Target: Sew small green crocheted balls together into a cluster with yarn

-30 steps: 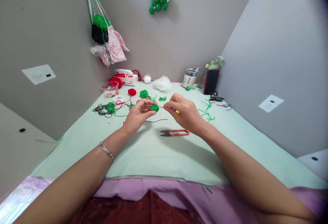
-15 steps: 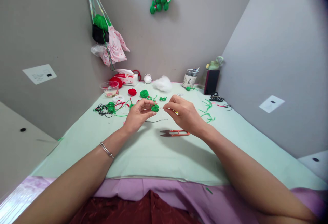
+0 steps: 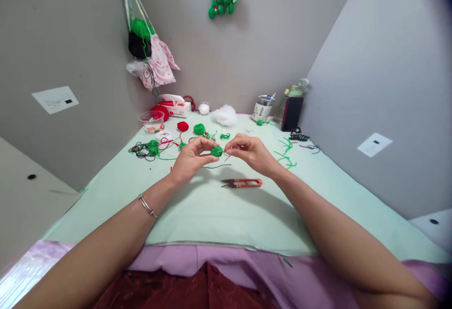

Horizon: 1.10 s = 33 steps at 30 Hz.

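Note:
Between the thumb and fingers of my left hand is a small green crocheted piece. Just to its right, my right hand pinches a thin dark thread, part of which loops below the fingertips. Whether a needle is in that pinch is too small to tell. Thread snips with orange handles lie below my hands, blades pointing left. A loose black strand rests on the cloth under the green piece.
Behind my hands are a green yarn ball, a red yarn ball, white stuffing and a tissue box. Tangled black cord lies left; green yarn scraps, a pen can and a phone are right.
My right hand has turned and its fingers sit lower, and a dark loop now shows beneath the fingertips. The green piece has tilted and shifted slightly right in my left hand.

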Each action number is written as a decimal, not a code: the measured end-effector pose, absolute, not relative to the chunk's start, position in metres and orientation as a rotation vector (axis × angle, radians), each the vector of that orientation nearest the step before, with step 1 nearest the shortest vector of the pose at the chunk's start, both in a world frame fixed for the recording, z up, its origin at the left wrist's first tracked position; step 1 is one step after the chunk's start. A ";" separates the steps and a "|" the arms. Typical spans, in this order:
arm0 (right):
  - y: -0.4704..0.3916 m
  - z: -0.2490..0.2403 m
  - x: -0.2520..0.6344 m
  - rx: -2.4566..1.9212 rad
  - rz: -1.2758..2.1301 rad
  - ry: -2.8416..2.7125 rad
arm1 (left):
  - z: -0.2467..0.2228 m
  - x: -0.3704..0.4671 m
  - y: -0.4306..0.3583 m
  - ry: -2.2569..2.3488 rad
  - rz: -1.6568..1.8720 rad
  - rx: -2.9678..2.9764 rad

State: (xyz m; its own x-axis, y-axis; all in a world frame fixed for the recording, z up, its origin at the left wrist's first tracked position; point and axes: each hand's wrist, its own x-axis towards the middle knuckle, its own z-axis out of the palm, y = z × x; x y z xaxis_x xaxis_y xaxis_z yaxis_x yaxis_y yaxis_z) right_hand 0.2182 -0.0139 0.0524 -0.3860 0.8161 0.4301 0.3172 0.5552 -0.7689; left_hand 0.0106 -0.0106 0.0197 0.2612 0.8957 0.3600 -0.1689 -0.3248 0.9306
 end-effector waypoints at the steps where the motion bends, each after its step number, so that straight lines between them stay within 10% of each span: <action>1: -0.013 0.052 0.218 -0.905 0.772 -1.941 | 0.019 0.011 -0.011 0.709 1.279 1.486; 33: -0.031 0.029 0.198 -1.020 -0.055 -2.154 | 0.006 0.017 -0.010 0.850 1.274 1.733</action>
State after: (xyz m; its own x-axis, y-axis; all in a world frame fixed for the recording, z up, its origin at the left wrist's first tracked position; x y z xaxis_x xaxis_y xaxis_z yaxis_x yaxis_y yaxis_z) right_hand 0.1982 -0.0309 0.0291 -0.4105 0.6516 0.6379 0.6833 0.6830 -0.2580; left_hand 0.0169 -0.0100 0.0058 0.2656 0.8674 0.4208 0.0554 -0.4495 0.8916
